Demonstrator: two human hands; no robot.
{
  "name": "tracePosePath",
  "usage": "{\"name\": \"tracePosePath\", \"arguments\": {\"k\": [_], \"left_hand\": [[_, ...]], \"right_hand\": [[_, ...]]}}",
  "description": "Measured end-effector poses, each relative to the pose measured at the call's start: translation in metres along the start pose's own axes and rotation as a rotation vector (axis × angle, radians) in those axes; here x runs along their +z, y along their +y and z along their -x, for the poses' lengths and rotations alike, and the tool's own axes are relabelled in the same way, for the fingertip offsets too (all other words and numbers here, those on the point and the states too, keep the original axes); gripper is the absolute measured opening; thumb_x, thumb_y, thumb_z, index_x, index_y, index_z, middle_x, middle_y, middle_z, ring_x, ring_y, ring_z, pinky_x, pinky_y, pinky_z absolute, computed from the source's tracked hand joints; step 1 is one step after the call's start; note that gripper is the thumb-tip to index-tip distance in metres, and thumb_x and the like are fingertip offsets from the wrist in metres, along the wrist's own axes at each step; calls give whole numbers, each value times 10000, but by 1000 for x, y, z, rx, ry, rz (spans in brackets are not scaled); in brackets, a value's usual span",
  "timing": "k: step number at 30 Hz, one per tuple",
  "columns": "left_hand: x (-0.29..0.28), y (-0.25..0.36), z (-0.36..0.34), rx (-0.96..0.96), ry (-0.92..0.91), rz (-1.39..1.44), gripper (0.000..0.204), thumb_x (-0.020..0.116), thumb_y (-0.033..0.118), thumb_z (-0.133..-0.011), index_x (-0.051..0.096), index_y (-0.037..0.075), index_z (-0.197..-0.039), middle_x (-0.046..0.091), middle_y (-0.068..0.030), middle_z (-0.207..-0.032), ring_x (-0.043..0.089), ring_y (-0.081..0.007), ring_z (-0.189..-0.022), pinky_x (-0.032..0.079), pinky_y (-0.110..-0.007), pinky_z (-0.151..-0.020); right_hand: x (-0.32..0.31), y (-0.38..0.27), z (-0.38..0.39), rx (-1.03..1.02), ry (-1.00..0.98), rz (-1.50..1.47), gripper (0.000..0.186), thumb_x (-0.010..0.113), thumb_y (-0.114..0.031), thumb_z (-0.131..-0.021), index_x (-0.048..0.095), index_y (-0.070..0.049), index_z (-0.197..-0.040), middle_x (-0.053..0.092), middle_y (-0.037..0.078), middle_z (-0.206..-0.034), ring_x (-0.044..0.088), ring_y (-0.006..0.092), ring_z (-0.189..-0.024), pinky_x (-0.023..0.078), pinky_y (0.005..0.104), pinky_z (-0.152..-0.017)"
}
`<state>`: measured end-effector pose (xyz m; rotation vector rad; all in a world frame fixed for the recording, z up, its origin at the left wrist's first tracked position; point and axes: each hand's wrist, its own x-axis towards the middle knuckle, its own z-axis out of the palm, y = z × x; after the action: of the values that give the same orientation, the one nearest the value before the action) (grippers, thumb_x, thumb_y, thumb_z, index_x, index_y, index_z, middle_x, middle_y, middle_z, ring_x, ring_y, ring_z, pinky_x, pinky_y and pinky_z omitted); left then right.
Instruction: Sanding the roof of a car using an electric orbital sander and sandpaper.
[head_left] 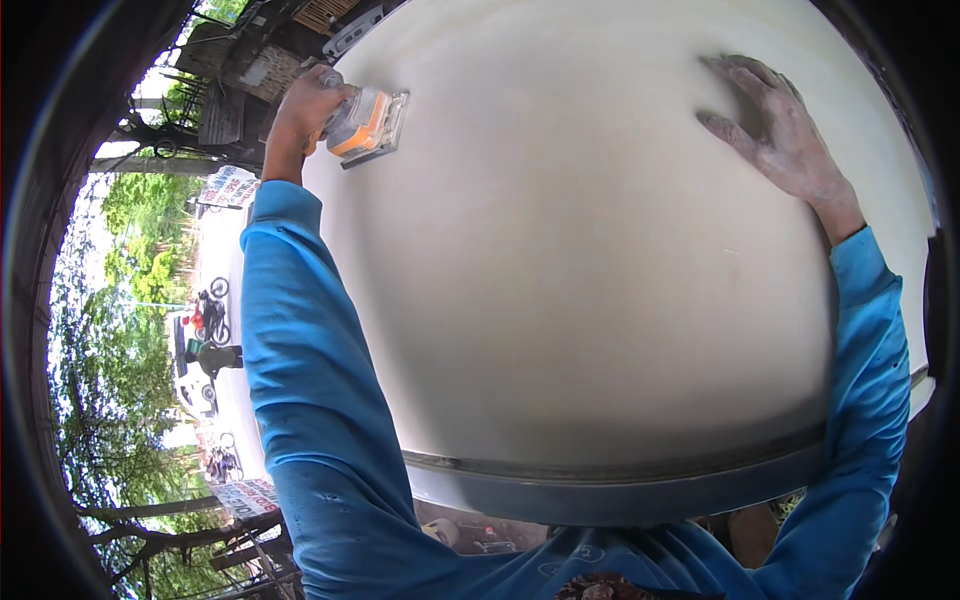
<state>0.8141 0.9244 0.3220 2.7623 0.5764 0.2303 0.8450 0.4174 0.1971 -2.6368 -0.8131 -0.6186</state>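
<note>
A large pale, smooth panel (570, 300) fills most of the head view. At its upper left my left hand (305, 105) is closed around an orange and grey power sander (360, 125), whose flat pad sits on the surface. Toward the upper right my dust-coated right hand (780, 140) lies on the panel with its fingers apart and nothing held. Both forearms are in blue sleeves. A shadow runs beside my left arm.
A dark lip (600, 470) edges the panel's near side. Beyond the left side are dark boards (240, 65), trees (140, 230), signboards (228, 188), motorcycles (215, 305), a white vehicle (190, 385) and a person (215, 355) on a bright road.
</note>
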Motion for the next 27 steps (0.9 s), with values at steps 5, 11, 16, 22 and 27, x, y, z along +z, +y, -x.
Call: {"name": "tracePosePath", "arguments": {"k": [5, 11, 16, 22, 27], "left_hand": [[7, 19, -8, 332, 37, -114, 685, 750, 338, -722, 587, 0, -1295, 699, -226, -1091, 705, -302, -951, 534, -360, -869], [33, 77, 32, 439, 90, -99, 662, 731, 359, -731, 600, 24, -1287, 697, -233, -1093, 685, -361, -990, 527, -391, -901], [30, 132, 73, 445, 40, -121, 462, 719, 339, -746, 646, -28, -1017, 680, -260, -1016, 655, -387, -966, 510, -447, -837], [47, 172, 89, 495, 103, -213, 464, 671, 343, -774, 637, -32, -1043, 669, -276, -1059, 639, -432, -1021, 511, -467, -890], [63, 216, 109, 570, 102, -206, 484, 643, 363, -804, 628, -34, -1081, 656, -273, -1112, 625, -443, -1063, 505, -479, -921]], "right_hand": [[-6, -4, -3, -50, 11, -29, 706, 697, -487, -865, 555, 18, -1337, 528, 211, -1398, 470, 381, -1317, 364, 451, -1126], [1, 4, 0, -9, -16, -7, 729, 671, -523, -866, 545, -1, -1359, 511, 208, -1420, 449, 381, -1337, 355, 454, -1134], [-3, 1, 2, 18, -25, -1, 741, 660, -538, -861, 543, -6, -1363, 499, 201, -1434, 436, 379, -1348, 351, 456, -1138], [-8, -10, 4, 74, -54, -37, 729, 656, -549, -856, 535, -70, -1392, 488, 175, -1452, 411, 362, -1370, 344, 461, -1145], [-9, -5, 11, 57, -38, -29, 739, 660, -556, -847, 525, -95, -1408, 492, 167, -1451, 419, 344, -1368, 321, 465, -1162]]}}
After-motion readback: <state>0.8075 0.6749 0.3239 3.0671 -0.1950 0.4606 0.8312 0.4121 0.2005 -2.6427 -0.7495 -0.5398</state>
